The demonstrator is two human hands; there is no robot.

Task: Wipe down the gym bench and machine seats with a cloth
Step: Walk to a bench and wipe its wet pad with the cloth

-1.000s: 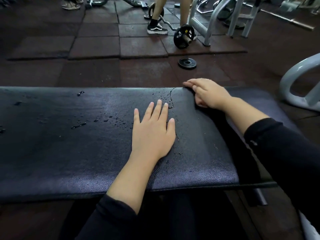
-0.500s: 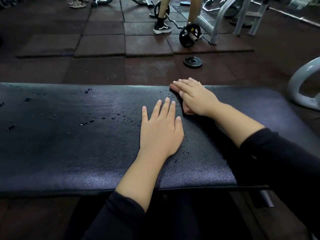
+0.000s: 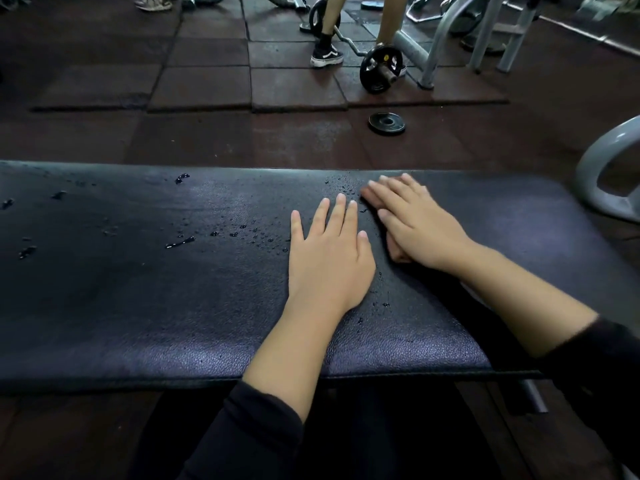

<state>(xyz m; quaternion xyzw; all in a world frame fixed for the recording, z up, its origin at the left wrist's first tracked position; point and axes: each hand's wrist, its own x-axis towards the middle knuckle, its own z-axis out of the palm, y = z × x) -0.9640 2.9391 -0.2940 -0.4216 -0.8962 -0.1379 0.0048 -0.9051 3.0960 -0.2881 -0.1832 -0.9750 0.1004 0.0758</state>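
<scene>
Head cam: both hands flat, fingers straight, on wet bench [image 3: 138, 289]; left [image 3: 329, 258], right [image 3: 419, 226], holding nothing, no cloth visible. Risk: bare palms just smear drops [image 3: 242, 233].

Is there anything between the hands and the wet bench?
Nothing visible. The left hand lies flat on the bench, fingers straight. The right hand rests on it too. No cloth shows under either; water drops sit to their left.

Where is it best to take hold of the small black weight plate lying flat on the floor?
Likely at the centre hole of the weight plate, from straight above: it lies flat on the floor, so its rim offers no lifted edge. Fingers hooked in the hole could tilt it up.
</scene>
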